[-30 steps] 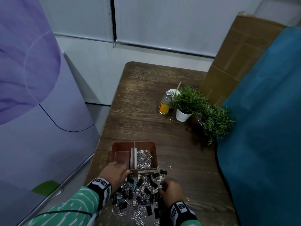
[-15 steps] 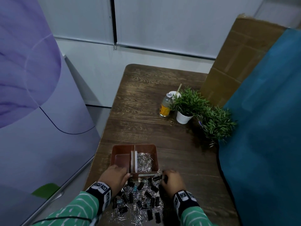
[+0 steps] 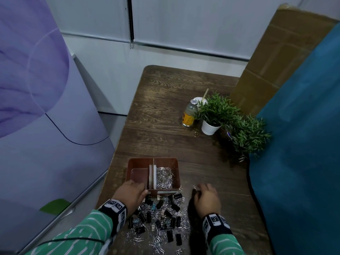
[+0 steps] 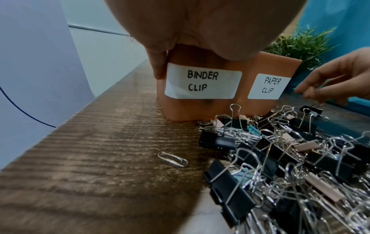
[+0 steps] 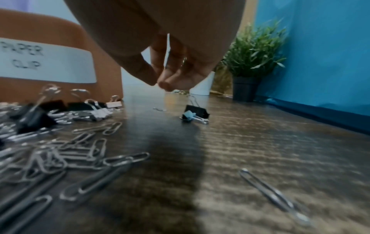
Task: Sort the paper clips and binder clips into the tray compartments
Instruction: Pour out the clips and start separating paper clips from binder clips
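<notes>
A brown two-compartment tray [image 3: 165, 159] stands on the wooden table, labelled BINDER CLIP [image 4: 202, 83] on the left and PAPER CLIP [image 4: 269, 86] on the right. Silver paper clips [image 3: 164, 178] fill the right compartment. My left hand [image 3: 132, 192] grips the tray's near-left corner, fingers [image 4: 158, 63] curled round it. A mixed pile of black binder clips and paper clips [image 3: 160, 218] lies in front of the tray. My right hand [image 3: 206, 197] hovers right of the tray, thumb and fingertips [image 5: 160, 82] pinched together just above a black and a blue binder clip [image 5: 195, 114]. I cannot tell whether anything is pinched.
A yellow-labelled bottle [image 3: 189, 115], a white-potted plant [image 3: 211, 116] and a second plant [image 3: 248, 133] stand further back on the right. Blue cloth [image 3: 294, 144] borders the table's right side, with cardboard [image 3: 276, 61] behind. The table's left edge runs close to the tray.
My right hand has moved from the pile forward and to the right, past the tray's front right corner. My left hand has stayed on the tray's corner.
</notes>
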